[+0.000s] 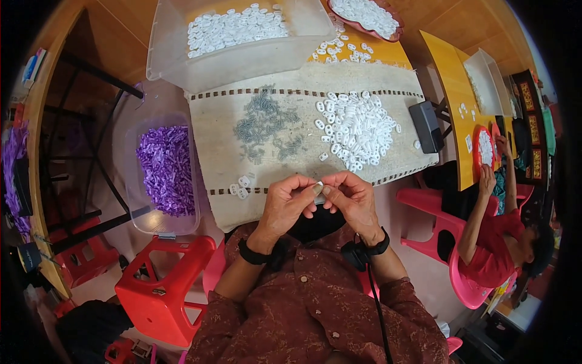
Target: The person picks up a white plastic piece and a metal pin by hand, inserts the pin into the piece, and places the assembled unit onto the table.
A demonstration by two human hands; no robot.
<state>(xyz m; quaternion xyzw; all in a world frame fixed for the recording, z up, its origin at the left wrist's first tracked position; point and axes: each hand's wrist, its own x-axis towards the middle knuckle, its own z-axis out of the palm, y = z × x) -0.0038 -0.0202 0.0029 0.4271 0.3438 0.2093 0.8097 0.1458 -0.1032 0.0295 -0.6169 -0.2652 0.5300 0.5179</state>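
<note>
My left hand [287, 201] and my right hand [351, 199] meet over the table's near edge, thumbs and fingertips pinched together. Between them shows a sliver of a small white plastic piece [320, 183]; the fingers cover most of it. Just beyond my right hand spreads a heap of white oval plastic pieces [357, 130] with small holes. Left of that heap lies a loose pile of tiny grey pieces [265, 121], perhaps springs, too small to tell. A few white pieces [243, 187] lie by themselves to the left of my left hand.
Beyond the cloth [212, 142] stands a clear bin [227, 71] of white pieces, beside a heaped red dish [370, 31]. A black box [427, 127] sits at the right edge. On the left are a tub of purple pieces [165, 170] and a red stool [162, 291]. Another person [494, 242] works at right.
</note>
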